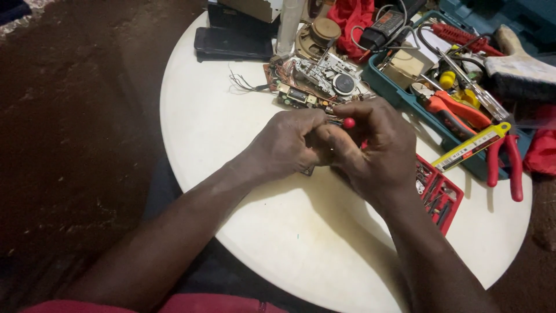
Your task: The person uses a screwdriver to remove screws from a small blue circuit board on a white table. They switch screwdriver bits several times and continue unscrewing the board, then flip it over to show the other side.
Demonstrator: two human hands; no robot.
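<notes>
My two hands meet over the middle of a round white table [220,127]. In my right hand [376,148] is a small screwdriver whose red round end cap [348,123] sticks up between thumb and fingers. The fingers of my left hand [286,145] are closed around a small dark part; only a corner of it [308,171] shows under the hand. Just beyond the hands lies an opened electronic assembly [315,81] with circuit boards, thin wires and a metal mechanism.
A red case of small screwdriver bits [440,194] lies right of my hands. A teal tool tray [405,95] holds pliers, screwdrivers and a yellow utility knife [472,146]. Red-handled pliers [512,168] hang over its edge. A black flat device [231,43] and a speaker [321,35] sit at the far edge.
</notes>
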